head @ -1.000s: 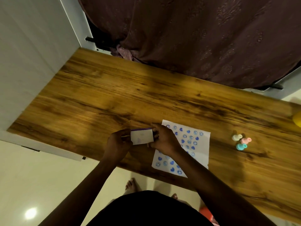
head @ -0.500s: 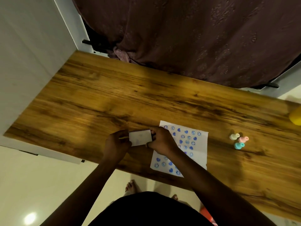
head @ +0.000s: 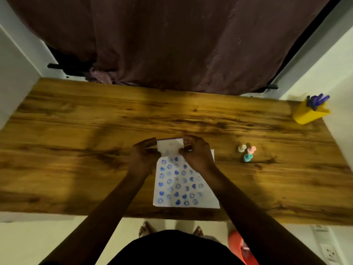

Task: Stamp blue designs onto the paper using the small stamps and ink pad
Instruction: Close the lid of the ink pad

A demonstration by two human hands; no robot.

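A white paper (head: 181, 185) covered with several blue hearts and smiley stamps lies at the near edge of the wooden table (head: 76, 131). Over its far end, my left hand (head: 144, 156) and my right hand (head: 196, 153) both grip a small white rectangular box (head: 170, 146), apparently the ink pad, with a dark purple far edge. Each hand pinches one side of it. Three small stamps, cream (head: 242, 148), pink (head: 251, 149) and teal (head: 247, 157), stand together on the table right of the paper.
A yellow cup (head: 307, 113) holding purple pens stands at the far right corner. A dark maroon curtain (head: 172, 44) hangs behind the table. Below the near edge are my bare feet, an orange object (head: 238, 245) and wall sockets on the floor side.
The view has swung, so the paper now sits centred below my hands. My hands still hold the white box between them, now over the paper's far end instead of left of it.
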